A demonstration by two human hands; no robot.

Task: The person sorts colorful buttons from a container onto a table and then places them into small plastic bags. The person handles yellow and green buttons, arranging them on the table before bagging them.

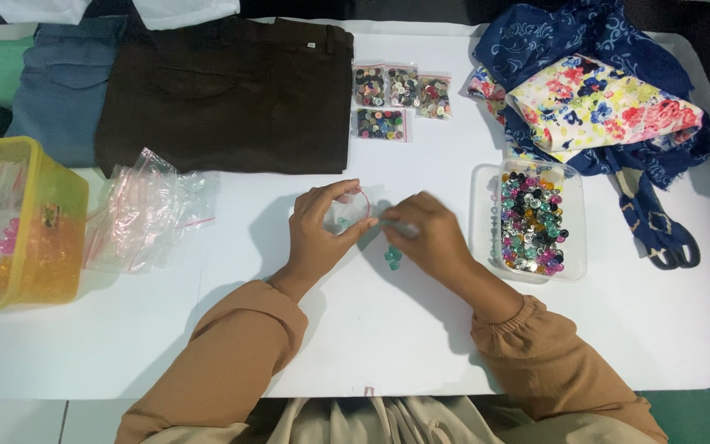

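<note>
Bright, even overhead light; sharp focus.
Soft shadows fall beneath both hands toward 6 o'clock on the white table [421, 345]; mild glare, slight edge bending.

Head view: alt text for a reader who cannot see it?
Both hands, left hand and right hand, hold a small clear bag over a white table, teal buttons beneath. A tub of mixed buttons sits right.

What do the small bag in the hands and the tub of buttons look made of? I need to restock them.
The small bag, held by the left hand and right hand, looks like thin clear plastic film: see-through, glossy, with a red strip at its mouth. The tub seems to be stiffer translucent plastic with a rounded rim. The buttons look like shiny plastic, though I can't be sure.
</note>
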